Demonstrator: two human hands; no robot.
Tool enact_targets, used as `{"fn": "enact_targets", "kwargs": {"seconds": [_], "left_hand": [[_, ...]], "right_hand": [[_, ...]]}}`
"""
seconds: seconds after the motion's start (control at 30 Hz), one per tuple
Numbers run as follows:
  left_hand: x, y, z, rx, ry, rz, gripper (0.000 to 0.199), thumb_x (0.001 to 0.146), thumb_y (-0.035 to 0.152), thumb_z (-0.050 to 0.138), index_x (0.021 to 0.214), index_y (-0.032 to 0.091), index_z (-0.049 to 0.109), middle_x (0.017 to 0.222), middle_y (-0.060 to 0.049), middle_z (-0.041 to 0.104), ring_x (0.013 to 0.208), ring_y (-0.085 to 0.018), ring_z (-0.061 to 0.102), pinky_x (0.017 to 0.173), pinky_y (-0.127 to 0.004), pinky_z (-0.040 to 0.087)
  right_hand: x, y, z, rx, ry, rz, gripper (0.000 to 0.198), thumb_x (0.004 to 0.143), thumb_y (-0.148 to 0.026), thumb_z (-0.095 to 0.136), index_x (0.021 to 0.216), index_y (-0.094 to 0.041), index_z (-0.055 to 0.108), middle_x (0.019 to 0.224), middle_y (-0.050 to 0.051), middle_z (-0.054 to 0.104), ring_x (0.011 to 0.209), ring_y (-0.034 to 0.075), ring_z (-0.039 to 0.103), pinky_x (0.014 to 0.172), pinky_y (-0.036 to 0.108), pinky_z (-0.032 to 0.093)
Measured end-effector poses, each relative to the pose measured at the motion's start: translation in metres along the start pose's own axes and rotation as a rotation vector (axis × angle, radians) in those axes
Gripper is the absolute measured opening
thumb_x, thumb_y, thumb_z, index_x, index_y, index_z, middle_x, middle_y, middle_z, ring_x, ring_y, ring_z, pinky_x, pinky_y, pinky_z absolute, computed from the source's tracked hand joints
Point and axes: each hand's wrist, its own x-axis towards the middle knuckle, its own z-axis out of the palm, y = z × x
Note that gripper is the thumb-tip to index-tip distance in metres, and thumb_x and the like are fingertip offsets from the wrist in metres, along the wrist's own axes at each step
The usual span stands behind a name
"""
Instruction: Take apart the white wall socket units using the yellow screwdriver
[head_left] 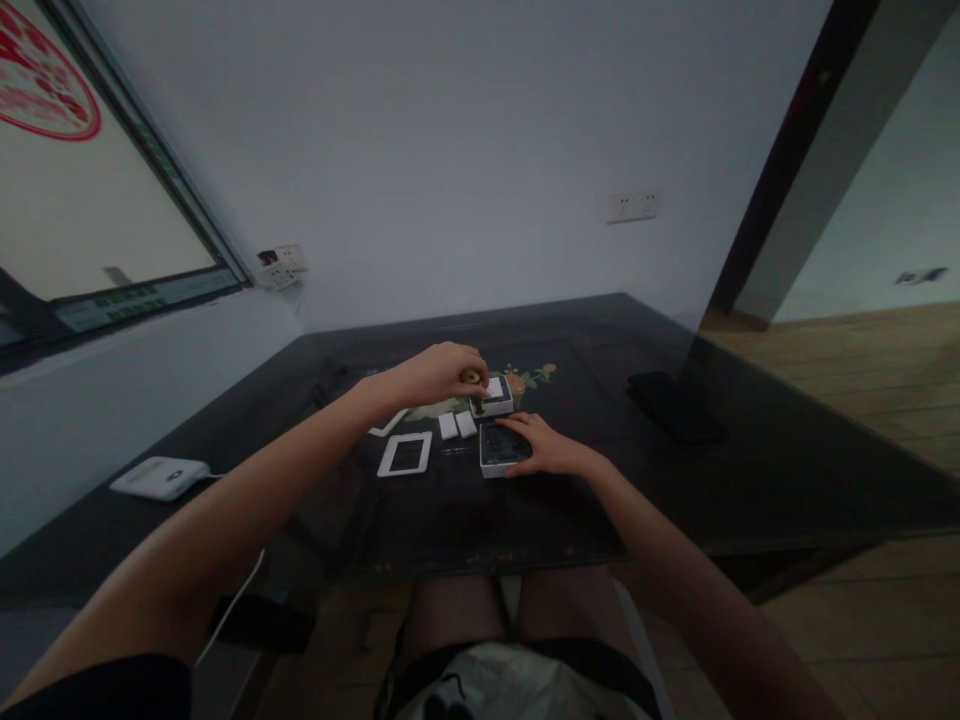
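My right hand is closed around the side of a white, box-shaped wall switch body with a dark top, resting on the table. My left hand has its fingers curled in a pinch at a second white switch body, just behind the first. What lies between those fingertips is too small to make out. Left of the switch bodies are two small white rectangular pieces, a white rectangular frame and another white plate, partly hidden by my left forearm. Tiny thin pieces, perhaps screws, lie near the frame.
The black glossy table has a painted floral pattern. A dark flat case lies to the right. At the left edge sits a white device with a cable. Wall sockets are on the wall behind.
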Motion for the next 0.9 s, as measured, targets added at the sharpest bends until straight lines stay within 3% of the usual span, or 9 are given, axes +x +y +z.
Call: {"fn": "enact_targets", "kwargs": {"seconds": [0.1, 0.17, 0.27, 0.33, 0.43, 0.53, 0.7, 0.8, 0.9], "left_hand": [[-0.003, -0.004, -0.011, -0.210, -0.034, -0.018, 0.020, 0.062, 0.022, 0.078, 0.082, 0.026, 0.073, 0.079, -0.001, 0.071, 0.065, -0.017, 0.063, 0.059, -0.024, 0.043], [-0.004, -0.006, -0.015, -0.243, -0.065, -0.047, 0.023, 0.063, 0.019, 0.076, 0.085, 0.026, 0.073, 0.077, -0.001, 0.071, 0.062, -0.017, 0.062, 0.056, -0.023, 0.041], [-0.001, -0.007, -0.010, -0.098, -0.072, -0.089, 0.016, 0.072, 0.023, 0.071, 0.088, 0.026, 0.071, 0.071, -0.001, 0.069, 0.058, -0.017, 0.059, 0.054, -0.024, 0.037], [0.003, -0.008, -0.002, 0.058, -0.004, -0.121, 0.007, 0.077, 0.031, 0.068, 0.081, 0.025, 0.070, 0.064, -0.002, 0.064, 0.054, -0.016, 0.054, 0.054, -0.024, 0.035], [0.007, -0.006, 0.007, 0.226, 0.074, -0.124, 0.014, 0.080, 0.035, 0.066, 0.075, 0.021, 0.066, 0.071, -0.003, 0.064, 0.059, -0.015, 0.054, 0.057, -0.024, 0.035], [0.007, -0.001, 0.005, 0.247, -0.002, -0.065, 0.011, 0.086, 0.028, 0.058, 0.088, 0.019, 0.065, 0.091, -0.005, 0.065, 0.075, -0.016, 0.058, 0.065, -0.024, 0.039], [0.005, 0.004, -0.015, 0.140, -0.168, -0.037, 0.022, 0.083, 0.016, 0.055, 0.102, 0.020, 0.066, 0.103, -0.005, 0.067, 0.088, -0.015, 0.060, 0.075, -0.024, 0.043], [0.005, 0.001, -0.021, 0.116, -0.248, -0.070, 0.023, 0.083, 0.020, 0.057, 0.104, 0.020, 0.066, 0.096, -0.004, 0.070, 0.080, -0.015, 0.062, 0.070, -0.024, 0.043], [0.007, 0.000, -0.018, 0.209, -0.232, -0.144, 0.023, 0.087, 0.035, 0.055, 0.100, 0.020, 0.066, 0.082, -0.004, 0.069, 0.070, -0.016, 0.060, 0.063, -0.025, 0.040]], "right_hand": [[0.000, 0.000, -0.001, 0.010, -0.009, 0.003, 0.096, 0.061, -0.055, 0.078, 0.142, -0.021, 0.040, 0.139, 0.016, 0.041, 0.127, 0.033, 0.037, 0.106, 0.052, 0.032], [-0.001, 0.000, -0.001, 0.010, -0.022, 0.011, 0.098, 0.061, -0.056, 0.078, 0.142, -0.019, 0.039, 0.140, 0.016, 0.040, 0.128, 0.033, 0.036, 0.107, 0.051, 0.031], [-0.001, -0.003, -0.003, 0.005, -0.032, 0.024, 0.097, 0.063, -0.057, 0.076, 0.143, -0.017, 0.038, 0.141, 0.017, 0.040, 0.128, 0.032, 0.036, 0.108, 0.049, 0.030], [-0.001, -0.004, -0.003, 0.004, -0.031, 0.027, 0.096, 0.064, -0.057, 0.075, 0.142, -0.016, 0.039, 0.141, 0.018, 0.040, 0.128, 0.032, 0.036, 0.109, 0.048, 0.030], [-0.001, -0.003, -0.003, 0.005, -0.024, 0.020, 0.095, 0.065, -0.057, 0.075, 0.142, -0.016, 0.039, 0.141, 0.018, 0.039, 0.129, 0.032, 0.036, 0.109, 0.048, 0.030], [0.000, -0.002, -0.002, -0.003, -0.022, 0.016, 0.095, 0.064, -0.058, 0.075, 0.142, -0.016, 0.040, 0.141, 0.018, 0.040, 0.129, 0.033, 0.036, 0.109, 0.049, 0.030], [0.001, 0.001, -0.001, -0.004, -0.019, 0.017, 0.094, 0.065, -0.058, 0.074, 0.142, -0.017, 0.040, 0.140, 0.018, 0.041, 0.128, 0.033, 0.036, 0.108, 0.049, 0.031], [0.001, 0.004, 0.000, 0.008, -0.012, 0.000, 0.092, 0.065, -0.058, 0.074, 0.141, -0.020, 0.041, 0.140, 0.016, 0.041, 0.128, 0.033, 0.037, 0.108, 0.050, 0.031], [0.001, 0.006, 0.002, 0.003, 0.001, -0.018, 0.090, 0.065, -0.058, 0.074, 0.141, -0.021, 0.041, 0.139, 0.015, 0.042, 0.127, 0.033, 0.038, 0.107, 0.051, 0.032]]}}
